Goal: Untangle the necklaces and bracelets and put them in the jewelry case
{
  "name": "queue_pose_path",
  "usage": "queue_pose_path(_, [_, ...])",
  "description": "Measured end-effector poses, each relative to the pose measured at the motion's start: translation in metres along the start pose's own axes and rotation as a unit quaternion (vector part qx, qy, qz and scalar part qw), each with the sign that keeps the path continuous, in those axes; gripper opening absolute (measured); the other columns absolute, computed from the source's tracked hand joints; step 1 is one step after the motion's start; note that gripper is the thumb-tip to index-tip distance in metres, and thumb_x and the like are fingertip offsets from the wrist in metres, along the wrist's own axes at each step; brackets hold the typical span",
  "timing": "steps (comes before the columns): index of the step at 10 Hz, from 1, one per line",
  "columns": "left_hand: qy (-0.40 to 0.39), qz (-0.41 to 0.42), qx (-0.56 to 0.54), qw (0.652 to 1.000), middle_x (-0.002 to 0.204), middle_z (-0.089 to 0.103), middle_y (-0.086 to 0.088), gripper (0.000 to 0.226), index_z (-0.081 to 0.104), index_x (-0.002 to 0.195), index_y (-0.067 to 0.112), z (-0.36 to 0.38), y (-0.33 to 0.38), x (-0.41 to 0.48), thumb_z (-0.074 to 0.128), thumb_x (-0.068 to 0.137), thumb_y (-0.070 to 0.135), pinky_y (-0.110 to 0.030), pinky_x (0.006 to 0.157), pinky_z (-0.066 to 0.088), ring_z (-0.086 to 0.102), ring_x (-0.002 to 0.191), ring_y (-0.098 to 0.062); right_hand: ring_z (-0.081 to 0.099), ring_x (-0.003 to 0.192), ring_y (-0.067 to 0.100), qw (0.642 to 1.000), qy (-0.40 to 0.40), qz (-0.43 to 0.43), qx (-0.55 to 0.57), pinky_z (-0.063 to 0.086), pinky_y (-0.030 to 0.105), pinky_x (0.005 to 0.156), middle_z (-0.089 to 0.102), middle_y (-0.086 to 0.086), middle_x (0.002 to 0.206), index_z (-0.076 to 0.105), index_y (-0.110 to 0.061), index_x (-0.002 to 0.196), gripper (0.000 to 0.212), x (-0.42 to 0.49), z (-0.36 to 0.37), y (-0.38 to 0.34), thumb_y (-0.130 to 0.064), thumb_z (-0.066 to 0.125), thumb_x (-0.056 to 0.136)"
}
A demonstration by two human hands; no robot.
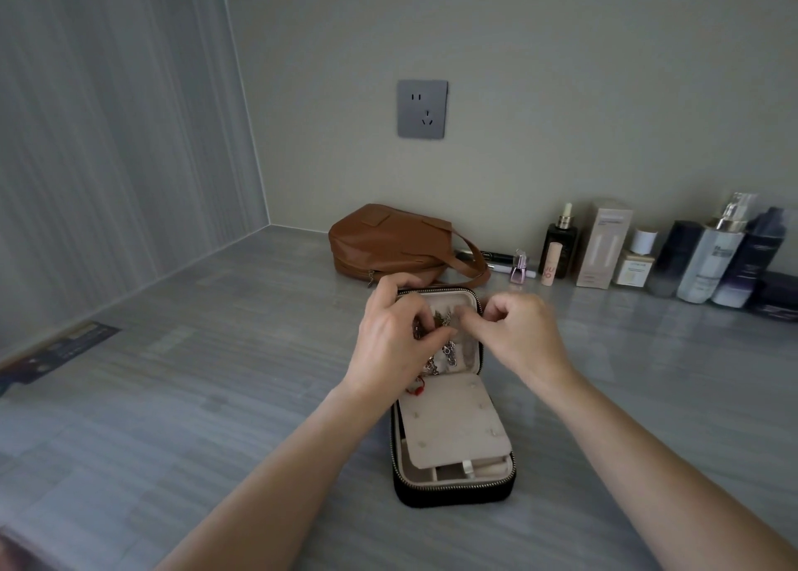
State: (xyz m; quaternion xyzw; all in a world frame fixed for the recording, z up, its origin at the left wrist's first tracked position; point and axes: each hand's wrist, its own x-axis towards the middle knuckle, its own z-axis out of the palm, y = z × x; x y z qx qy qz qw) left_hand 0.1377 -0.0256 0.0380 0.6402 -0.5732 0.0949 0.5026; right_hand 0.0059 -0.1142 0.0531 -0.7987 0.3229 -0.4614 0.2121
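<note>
Case: jewelry case (pixel 453 495), black outside w/ zip edge, beige lining, lies open flat on grey table (pixel 216 354), centre of view, one half toward the person, other half away.
Near half: beige flap (pixel 453 423) w/ small studs lies over the compartments; a few dividers show at its front edge.
Far half: holds the chains (pixel 449 348), silvery tangle, hanging down the lining toward the hinge.
Red bit: small red piece (pixel 416 391) at the hinge, left side, just under the L wrist; can't tell what it is.
L hand: left hand (pixel 393 337) over the far half's left side, fingers curled down onto the tangle, thumb + forefinger pinching chain strands; other fingertips hook the case's top-left rim.
R hand: right hand (pixel 518 333) at the far half's right rim, fingers curled in, tips bunched together right by the top of the tangle. Blurred, so can't tell if a strand is btw them.
Gap: both sets of fingertips close together, nearly meeting above the chains.
Behind: brown bag (pixel 388 242) on its side just past the case, strap trailing right.
Right back: row of bottles (pixel 699 259) + boxes along the wall.
Wall: grey socket (pixel 422 109) above the bag.
</note>
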Motion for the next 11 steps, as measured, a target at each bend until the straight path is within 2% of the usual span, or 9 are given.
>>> queue_pose_path(1, [-0.003,-0.037,-0.088,0.995,0.109,0.047,0.01,0.032,0.045,0.064,0.026,-0.006,0.004,0.001,0.076,0.072,0.018,-0.003,0.083,0.034,0.045,0.106,0.011,0.042,0.054,0.012,0.994,-0.045,0.067,0.079,0.039,0.031,0.055,0.043,0.002,0.054,0.041,-0.015,0.057,0.039,0.001,-0.004,0.004,-0.034,0.065,0.081])
queue_pose_path(2, [0.025,-0.108,-0.213,0.971,0.103,0.056,0.01,0.016,0.052,0.075,0.022,-0.009,0.006,0.003,0.066,0.08,0.018,-0.01,0.085,0.038,0.053,0.098,0.007,0.054,0.063,0.016,0.974,-0.104,0.112,0.165,0.05,0.036,0.055,0.058,0.002,0.069,0.048,-0.02,0.077,0.021,0.002,-0.007,0.005,-0.033,0.063,0.083])
queue_pose_path(3, [0.032,-0.156,-0.35,0.923,0.1,0.06,0.004,0.017,0.055,0.103,0.017,-0.013,0.002,0.006,0.055,0.087,0.022,-0.016,0.083,0.047,0.057,0.092,-0.001,0.062,0.067,0.012,0.952,-0.181,0.14,0.203,0.052,0.024,0.051,0.067,0.004,0.081,0.053,-0.017,0.104,0.027,0.002,-0.007,0.008,-0.024,0.064,0.081])
queue_pose_path(4, [-0.107,-0.192,-0.301,0.928,0.114,0.059,0.003,0.037,0.05,0.121,0.019,-0.023,-0.008,0.011,0.061,0.087,0.025,-0.021,0.091,0.047,0.057,0.107,-0.009,0.064,0.072,0.019,0.926,-0.268,0.166,0.208,0.054,0.031,0.06,0.067,0.005,0.087,0.047,-0.021,0.114,0.047,0.001,-0.009,0.013,-0.009,0.07,0.076])
queue_pose_path(5, [-0.281,-0.188,-0.268,0.902,0.113,0.062,-0.005,0.068,0.044,0.126,0.011,-0.03,-0.019,0.013,0.08,0.068,0.007,-0.032,0.084,0.054,0.062,0.099,-0.014,0.064,0.085,0.028,0.922,-0.297,0.163,0.186,0.053,0.045,0.076,0.066,0.012,0.097,0.041,-0.02,0.12,0.066,-0.002,-0.007,0.015,0.002,0.075,0.068])
queue_pose_path(6, [-0.335,-0.248,-0.241,0.876,0.117,0.059,-0.011,0.099,0.029,0.131,0.02,-0.031,-0.029,0.008,0.087,0.052,0.012,-0.042,0.077,0.056,0.065,0.096,-0.022,0.064,0.094,0.028,0.931,-0.283,0.151,0.172,0.053,0.046,0.085,0.064,0.018,0.104,0.036,-0.022,0.121,0.074,-0.005,-0.006,0.014,0.002,0.078,0.065])
queue_pose_path(9, [-0.263,-0.202,-0.151,0.931,0.103,0.07,-0.002,0.069,0.053,0.119,0.019,-0.016,-0.029,0.007,0.085,0.058,0.02,-0.045,0.075,0.058,0.067,0.093,-0.015,0.052,0.099,0.013,0.962,-0.244,0.105,0.068,0.04,0.023,0.084,0.052,-0.002,0.109,0.03,-0.015,0.13,0.083,-0.004,-0.01,0.005,-0.011,0.082,0.065])
queue_pose_path(10, [-0.256,-0.192,-0.176,0.931,0.106,0.068,-0.002,0.072,0.051,0.12,0.018,-0.014,-0.03,0.005,0.085,0.056,0.02,-0.041,0.08,0.056,0.066,0.097,-0.016,0.057,0.103,0.016,0.949,-0.285,0.115,0.073,0.044,0.029,0.093,0.058,0.0,0.11,0.031,-0.017,0.13,0.088,-0.001,-0.014,0.009,-0.016,0.084,0.061])
queue_pose_path(11, [-0.276,-0.203,-0.247,0.906,0.098,0.067,-0.004,0.053,0.053,0.111,0.018,-0.018,-0.028,-0.001,0.079,0.065,0.013,-0.034,0.07,0.055,0.065,0.087,-0.015,0.057,0.103,0.016,0.938,-0.319,0.12,0.054,0.046,0.035,0.095,0.055,0.002,0.111,0.029,-0.023,0.135,0.096,0.003,-0.039,0.0,-0.032,0.083,0.055])
